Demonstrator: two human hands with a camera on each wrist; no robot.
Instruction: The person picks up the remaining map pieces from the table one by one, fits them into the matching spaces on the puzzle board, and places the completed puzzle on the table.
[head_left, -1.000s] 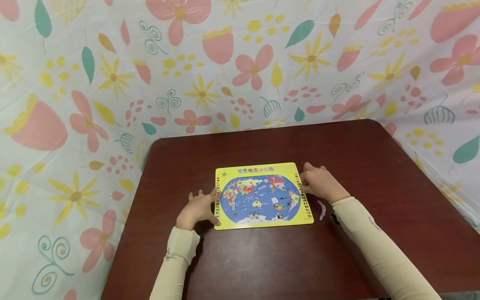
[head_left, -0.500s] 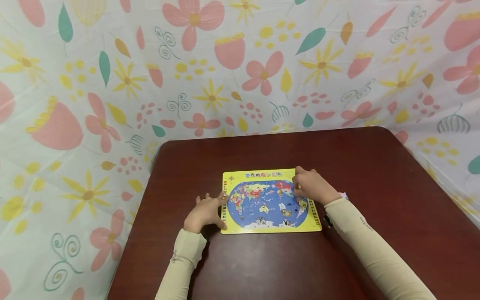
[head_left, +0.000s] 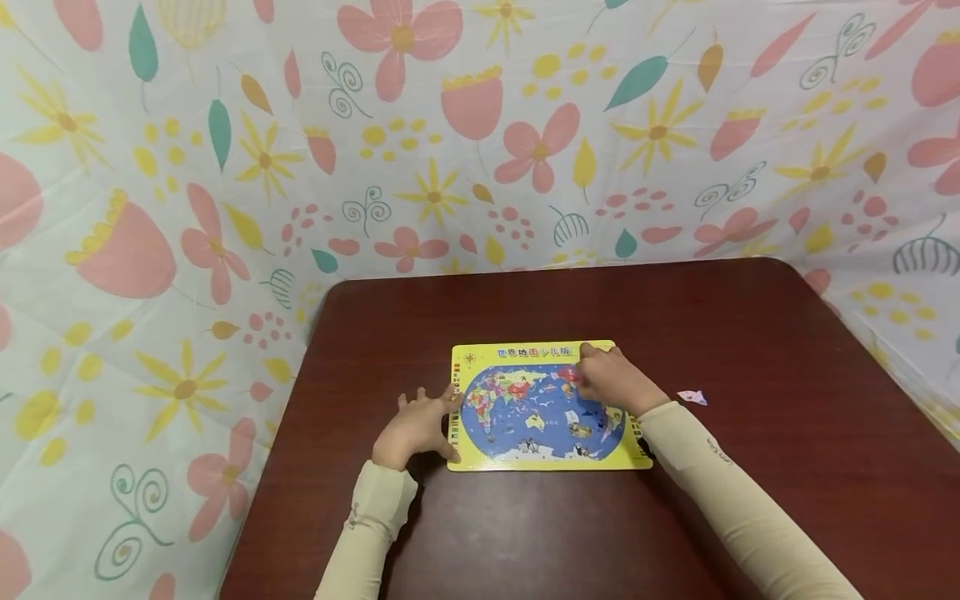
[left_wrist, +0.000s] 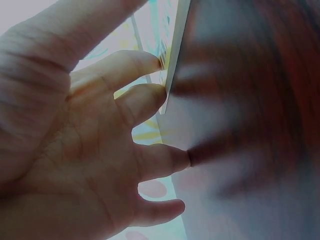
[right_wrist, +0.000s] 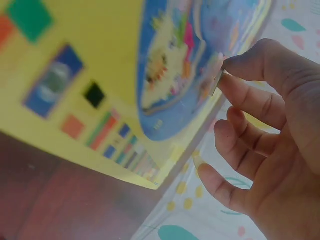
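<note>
A yellow-bordered world map puzzle board (head_left: pixel 517 461) lies flat on the table in the head view. My left hand (head_left: pixel 417 427) is at its left side, fingers spread; in the left wrist view two fingertips (left_wrist: pixel 159 95) touch the board's edge (left_wrist: pixel 173 60), the other fingers apart from it. My right hand (head_left: pixel 618 379) is over the map's upper right part. Its thumb and index finger pinch a thin small puzzle piece (right_wrist: pixel 218 82), seen edge-on in the right wrist view, close to the blue map. The other fingers are loosely bent. The piece's picture is hidden.
A loose white and pink puzzle piece (head_left: pixel 692 397) lies on the dark red-brown table (head_left: pixel 525 533), right of the board by the right sleeve (head_left: pixel 720 467). A flower-printed cloth (head_left: pixel 480 208) hangs behind the table and along its sides.
My right hand has moved left from the board's right edge to over the map. The loose puzzle piece came into view behind it; a strip-shaped piece seen earlier near the wrist is out of sight.
</note>
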